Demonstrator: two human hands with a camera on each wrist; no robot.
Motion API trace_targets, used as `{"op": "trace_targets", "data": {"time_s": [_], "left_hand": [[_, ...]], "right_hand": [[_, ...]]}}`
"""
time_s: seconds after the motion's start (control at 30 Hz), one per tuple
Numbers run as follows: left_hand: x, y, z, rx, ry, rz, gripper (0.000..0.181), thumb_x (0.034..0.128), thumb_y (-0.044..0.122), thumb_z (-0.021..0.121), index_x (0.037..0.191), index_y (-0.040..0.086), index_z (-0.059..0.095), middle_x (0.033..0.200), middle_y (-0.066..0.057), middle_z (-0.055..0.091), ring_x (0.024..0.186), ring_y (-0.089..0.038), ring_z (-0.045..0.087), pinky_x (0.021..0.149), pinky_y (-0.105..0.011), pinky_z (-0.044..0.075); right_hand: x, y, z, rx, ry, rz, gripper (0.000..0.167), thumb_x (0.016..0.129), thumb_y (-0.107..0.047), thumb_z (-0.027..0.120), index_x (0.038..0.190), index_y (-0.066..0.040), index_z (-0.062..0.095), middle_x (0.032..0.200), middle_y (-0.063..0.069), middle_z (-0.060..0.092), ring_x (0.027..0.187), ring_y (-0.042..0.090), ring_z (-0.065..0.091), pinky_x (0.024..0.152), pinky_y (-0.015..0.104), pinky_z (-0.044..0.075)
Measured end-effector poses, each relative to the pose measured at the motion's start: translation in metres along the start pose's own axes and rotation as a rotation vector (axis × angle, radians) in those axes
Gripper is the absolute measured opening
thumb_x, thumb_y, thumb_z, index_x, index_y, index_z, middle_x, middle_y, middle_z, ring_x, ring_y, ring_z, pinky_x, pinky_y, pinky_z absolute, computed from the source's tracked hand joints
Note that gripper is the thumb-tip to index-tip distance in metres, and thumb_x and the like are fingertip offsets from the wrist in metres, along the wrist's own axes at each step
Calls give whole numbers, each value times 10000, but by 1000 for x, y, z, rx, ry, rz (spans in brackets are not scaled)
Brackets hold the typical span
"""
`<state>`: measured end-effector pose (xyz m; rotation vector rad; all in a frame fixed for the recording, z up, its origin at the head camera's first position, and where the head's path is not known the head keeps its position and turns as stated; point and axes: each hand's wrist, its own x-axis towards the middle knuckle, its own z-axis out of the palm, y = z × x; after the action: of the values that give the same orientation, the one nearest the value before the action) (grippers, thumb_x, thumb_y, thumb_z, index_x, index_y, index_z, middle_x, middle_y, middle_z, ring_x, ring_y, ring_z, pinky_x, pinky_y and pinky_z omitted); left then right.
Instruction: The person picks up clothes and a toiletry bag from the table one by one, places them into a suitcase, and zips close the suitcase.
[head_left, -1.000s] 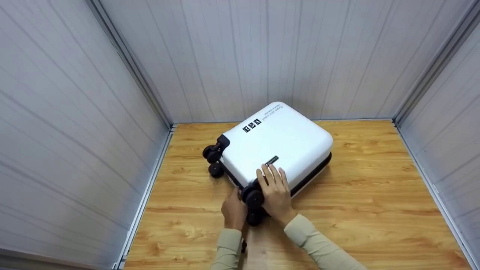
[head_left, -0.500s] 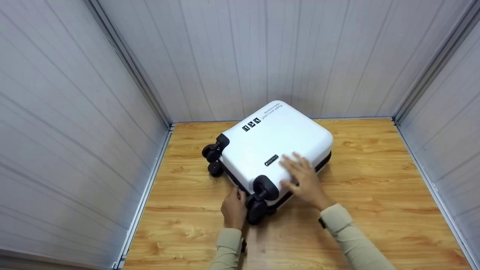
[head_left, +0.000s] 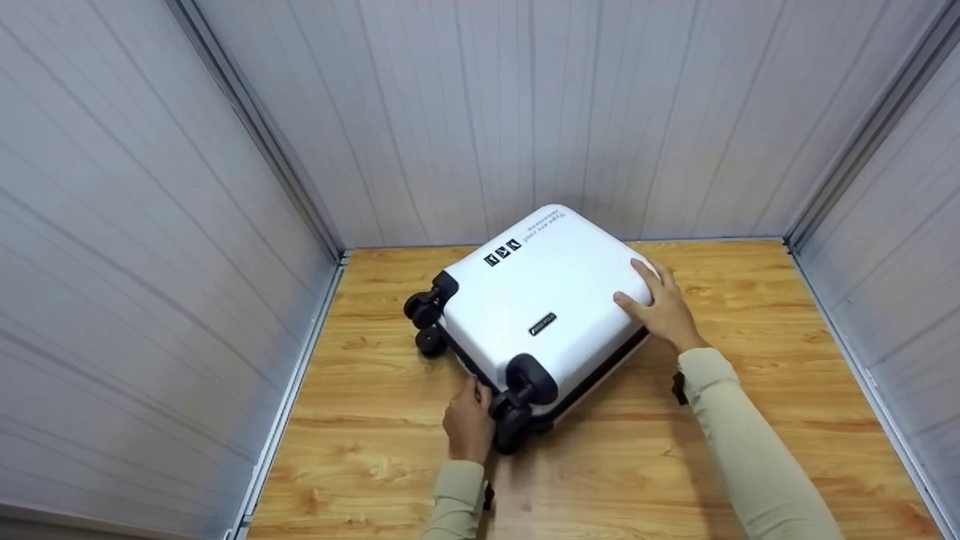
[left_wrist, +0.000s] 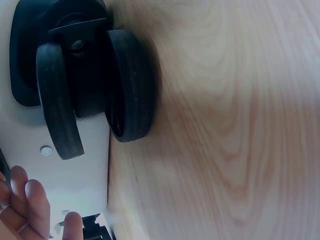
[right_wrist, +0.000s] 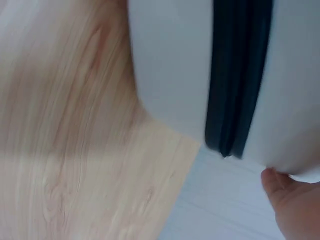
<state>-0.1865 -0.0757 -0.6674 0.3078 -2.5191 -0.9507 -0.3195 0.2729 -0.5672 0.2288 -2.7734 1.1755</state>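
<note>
A white hard-shell suitcase [head_left: 562,277] lies flat on the floor, its wheeled end toward the lower left. Black swivel wheels [head_left: 514,412] stick out from that end; one pair looms large in the left wrist view. Beside these wheels my left hand [head_left: 469,424] holds the suitcase's lower edge with bent fingers, its grip partly hidden. My right hand [head_left: 664,311] grips the right corner, thumb on the top face and fingers around the rounded edge. In the right wrist view, part of that hand [right_wrist: 295,205] touches the white shell below the black seam [right_wrist: 237,75].
Wood-look floor [head_left: 750,420] surrounds the suitcase. A pale panel wall [head_left: 480,112] rises just behind it, and further panels stand at left [head_left: 150,262] and right [head_left: 900,225]. Metal strips run along the floor's side edges.
My right hand has left the near wheel corner, slid rightward over the suitcase and taken hold of its right corner. My left hand stays where it was; the suitcase has hardly shifted.
</note>
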Motion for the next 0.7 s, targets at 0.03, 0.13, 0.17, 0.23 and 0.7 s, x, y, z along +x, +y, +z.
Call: {"op": "trace_targets", "data": {"time_s": [0.03, 0.13, 0.17, 0.23, 0.7], "left_hand": [[0, 0, 0, -1, 0, -1, 271, 976, 193, 601, 743, 191, 463, 592, -13, 459, 508, -283, 480, 486, -439, 379], [-1, 0, 0, 5, 6, 4, 257, 965, 177, 605, 748, 181, 466, 594, -28, 461, 515, -298, 491, 490, -455, 393], [-1, -1, 1, 7, 11, 5, 249, 960, 172, 608, 752, 178, 472, 596, -30, 464, 517, -300, 495, 490, -456, 395], [-1, -1, 1, 5, 19, 10, 243, 959, 162, 614, 757, 176, 480, 593, -23, 456, 504, -285, 482, 479, -434, 379], [35, -19, -6, 9, -1, 66, 228, 1004, 204, 554, 782, 153, 540, 592, -48, 512, 493, -280, 483, 475, -407, 361]], "right_hand": [[0, 1, 0, 9, 4, 2, 815, 938, -541, 677, 1623, -283, 319, 1700, 116, 174, 1509, 517, 258, 1127, 760, 268], [-1, 2, 4, 29, 29, -12, 800, 945, -512, 680, 1619, -260, 333, 1695, 117, 177, 1506, 525, 245, 1120, 770, 264], [-2, 2, 6, 34, 44, -16, 794, 944, -503, 684, 1615, -252, 342, 1694, 115, 181, 1503, 528, 241, 1119, 772, 260], [-5, 3, 9, 39, 74, -20, 778, 943, -490, 687, 1605, -245, 361, 1694, 104, 185, 1495, 522, 239, 1119, 766, 253], [-56, -13, 25, -56, 265, 25, 831, 880, -566, 717, 1585, -267, 396, 1654, 142, 237, 1424, 498, 283, 1081, 727, 239]]}}
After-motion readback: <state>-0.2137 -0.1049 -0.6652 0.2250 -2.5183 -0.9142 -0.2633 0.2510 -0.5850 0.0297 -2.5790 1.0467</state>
